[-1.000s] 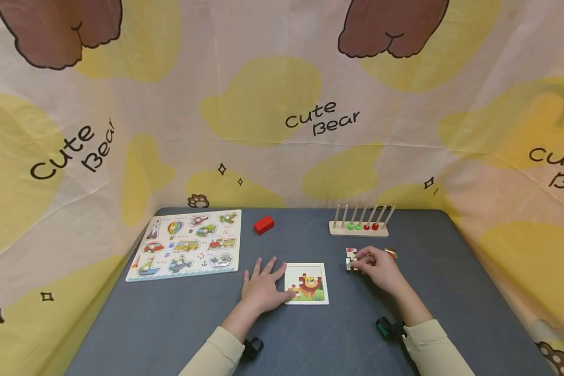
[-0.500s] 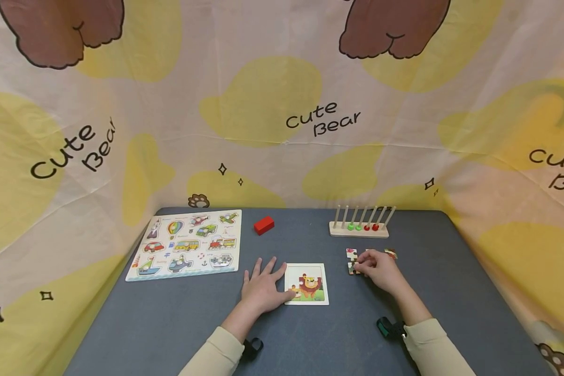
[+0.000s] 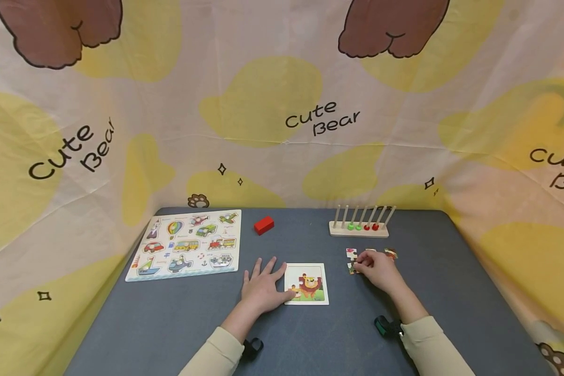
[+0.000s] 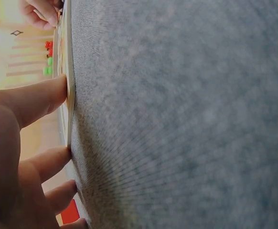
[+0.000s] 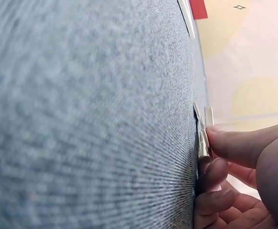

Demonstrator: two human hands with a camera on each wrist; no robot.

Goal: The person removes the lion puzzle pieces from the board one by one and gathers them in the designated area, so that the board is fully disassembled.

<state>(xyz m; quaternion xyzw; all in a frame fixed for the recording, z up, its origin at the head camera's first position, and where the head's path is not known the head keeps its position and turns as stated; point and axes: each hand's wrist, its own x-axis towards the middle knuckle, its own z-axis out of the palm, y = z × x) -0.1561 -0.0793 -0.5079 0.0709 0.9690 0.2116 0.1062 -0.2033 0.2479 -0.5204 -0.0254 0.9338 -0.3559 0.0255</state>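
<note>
A square white-framed jigsaw puzzle (image 3: 317, 301) with a partly filled lion picture lies flat in the middle of the table. My left hand (image 3: 263, 291) spreads its fingers over the frame's left side, thumb on the lower left part and index fingertip at the upper left corner. To the right, my right hand (image 3: 379, 269) is at a small group of loose puzzle pieces (image 3: 351, 254). Its thumb and fingers pinch a thin puzzle piece (image 5: 206, 139) in the right wrist view, low at the table. The fingers hide most of that piece and some neighbours.
A vehicle picture board (image 3: 188, 245) lies at the left. Behind the lion puzzle is a red block (image 3: 263, 225). A wooden peg rack (image 3: 359, 232) with green and red beads stands at the back right. A printed curtain (image 3: 263, 104) surrounds the grey table (image 3: 310, 344).
The lower left loose piece has shifted slightly towards me, beside the right fingers. The right hand has moved only a little; the left hand stays on the frame.
</note>
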